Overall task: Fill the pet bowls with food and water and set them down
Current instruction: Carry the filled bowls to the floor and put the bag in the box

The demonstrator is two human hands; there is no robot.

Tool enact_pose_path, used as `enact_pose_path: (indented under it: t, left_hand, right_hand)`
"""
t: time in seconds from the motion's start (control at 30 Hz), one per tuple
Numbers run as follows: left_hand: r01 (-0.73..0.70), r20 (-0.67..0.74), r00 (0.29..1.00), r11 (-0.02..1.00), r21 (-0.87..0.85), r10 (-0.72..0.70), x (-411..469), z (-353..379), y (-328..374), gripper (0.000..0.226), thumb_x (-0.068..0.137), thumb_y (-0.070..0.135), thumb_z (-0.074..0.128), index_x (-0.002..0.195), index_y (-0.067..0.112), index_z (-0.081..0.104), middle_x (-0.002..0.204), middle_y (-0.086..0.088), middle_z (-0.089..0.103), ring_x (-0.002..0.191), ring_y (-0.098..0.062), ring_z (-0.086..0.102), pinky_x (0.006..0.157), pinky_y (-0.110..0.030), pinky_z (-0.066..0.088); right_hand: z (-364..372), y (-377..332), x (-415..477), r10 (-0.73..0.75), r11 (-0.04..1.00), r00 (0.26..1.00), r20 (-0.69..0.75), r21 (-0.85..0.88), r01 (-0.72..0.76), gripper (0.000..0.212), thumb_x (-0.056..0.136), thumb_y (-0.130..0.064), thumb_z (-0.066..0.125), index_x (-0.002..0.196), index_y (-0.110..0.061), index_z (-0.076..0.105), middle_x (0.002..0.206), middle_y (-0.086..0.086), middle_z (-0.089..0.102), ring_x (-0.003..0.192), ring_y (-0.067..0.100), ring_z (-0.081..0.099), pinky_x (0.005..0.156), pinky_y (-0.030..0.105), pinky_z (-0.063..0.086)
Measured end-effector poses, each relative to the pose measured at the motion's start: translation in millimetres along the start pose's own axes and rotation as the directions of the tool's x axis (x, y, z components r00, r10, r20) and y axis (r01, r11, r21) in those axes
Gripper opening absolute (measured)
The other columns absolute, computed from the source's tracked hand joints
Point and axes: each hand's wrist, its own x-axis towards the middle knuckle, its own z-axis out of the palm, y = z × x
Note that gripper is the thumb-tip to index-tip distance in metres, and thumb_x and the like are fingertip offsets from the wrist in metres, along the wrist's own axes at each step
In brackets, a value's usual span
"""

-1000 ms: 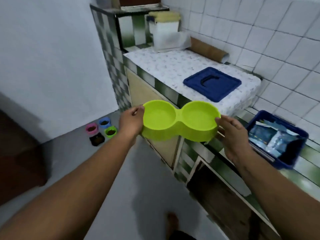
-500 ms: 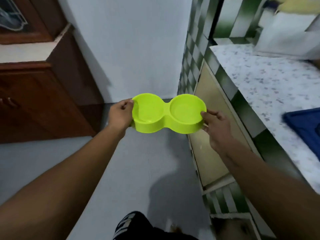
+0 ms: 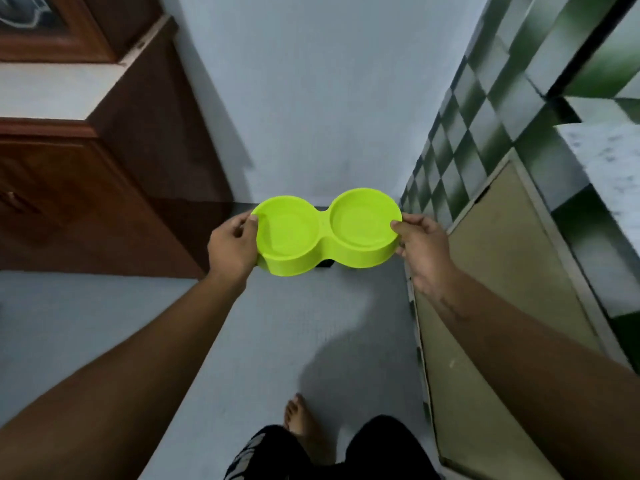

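The left end of a lime-green double pet bowl [image 3: 325,230] is gripped by the left hand [image 3: 233,242], with the thumb laid over the rim. The right end is pinched by the right hand [image 3: 420,244], thumb on the rim and fingers beneath. The bowl is held roughly level in the air between the two hands, above the pale floor [image 3: 277,323], with both round wells facing up. A dark wooden cabinet [image 3: 86,188] is seen to the left and a pale wall [image 3: 311,98] behind. To the right, a counter [image 3: 602,161] faced with green-and-white tiles [image 3: 460,140] is seen, with a beige cupboard door [image 3: 502,254] below. A bare foot [image 3: 301,420] is planted on the floor.
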Motion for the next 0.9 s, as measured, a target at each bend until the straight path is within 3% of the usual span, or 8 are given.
enact_pose_path:
  t: [0.2, 0.33, 0.53, 0.6, 0.7, 0.9]
  left_hand:
    - [0.081, -0.054, 0.995, 0.997, 0.019, -0.08, 86.6, 24.3, -48.1, 0.038, 0.081, 0.061, 0.057, 0.109, 0.041, 0.072, 0.097, 0.004, 0.078, 0.095, -0.026, 0.075, 0.081, -0.059, 0.06]
    - [0.169, -0.1, 0.981, 0.986, -0.015, -0.169, 133.6, 46.8, -106.6, 0.046, 0.084, 0.064, 0.06, 0.119, 0.037, 0.072, 0.107, 0.002, 0.077, 0.102, -0.026, 0.074, 0.085, -0.061, 0.059]
    - [0.287, -0.21, 0.931, 0.954, -0.09, -0.299, 192.5, 95.1, -186.7, 0.027, 0.094, 0.045, 0.06, 0.115, 0.034, 0.072, 0.104, 0.008, 0.075, 0.101, -0.021, 0.071, 0.085, -0.062, 0.059]
    - [0.317, -0.218, 0.914, 0.938, -0.143, -0.342, 210.4, 113.5, -218.1, 0.023, 0.102, 0.032, 0.058, 0.121, 0.028, 0.069, 0.105, 0.008, 0.072, 0.097, -0.016, 0.068, 0.082, -0.058, 0.06]
    - [0.367, -0.233, 0.884, 0.91, -0.193, -0.405, 229.6, 138.7, -271.2, 0.03, 0.104, 0.027, 0.057, 0.132, 0.019, 0.062, 0.114, -0.003, 0.067, 0.104, -0.023, 0.066, 0.075, -0.052, 0.062]
    - [0.436, -0.259, 0.821, 0.852, -0.29, -0.509, 277.1, 193.4, -395.6, 0.036, 0.103, 0.024, 0.059, 0.138, 0.015, 0.056, 0.12, -0.013, 0.066, 0.108, -0.03, 0.064, 0.06, -0.038, 0.064]
  right_hand:
    - [77.9, 26.6, 111.0, -0.019, 0.993, 1.0, 0.021, -0.114, 0.021, 0.015, 0.085, -0.01, 0.072, 0.081, -0.022, 0.064, 0.082, -0.004, 0.066, 0.079, 0.013, 0.061, 0.08, 0.039, 0.052]
    - [121.0, 62.6, 184.6, -0.012, 0.982, 0.997, 0.074, -0.186, 0.025, 0.012, 0.085, -0.008, 0.071, 0.085, -0.017, 0.065, 0.085, 0.002, 0.067, 0.082, 0.017, 0.061, 0.08, 0.04, 0.052]
    - [186.4, 128.4, 294.7, -0.006, 0.966, 0.984, 0.179, -0.253, 0.052, 0.013, 0.089, -0.004, 0.066, 0.101, -0.007, 0.066, 0.094, 0.004, 0.066, 0.082, 0.012, 0.059, 0.077, 0.024, 0.047]
    - [205.6, 162.6, 338.0, -0.021, 0.953, 0.973, 0.229, -0.288, 0.089, 0.011, 0.089, -0.006, 0.066, 0.096, -0.014, 0.066, 0.094, 0.002, 0.067, 0.086, 0.013, 0.061, 0.078, 0.026, 0.048]
    - [230.5, 213.5, 395.8, -0.05, 0.927, 0.961, 0.272, -0.345, 0.146, 0.012, 0.086, -0.01, 0.068, 0.091, -0.021, 0.067, 0.093, 0.0, 0.07, 0.087, 0.014, 0.065, 0.084, 0.029, 0.052]
    - [280.4, 340.5, 509.5, -0.055, 0.885, 0.918, 0.393, -0.406, 0.227, 0.014, 0.084, -0.009, 0.072, 0.098, -0.01, 0.072, 0.099, 0.008, 0.074, 0.089, 0.015, 0.069, 0.091, 0.032, 0.055]
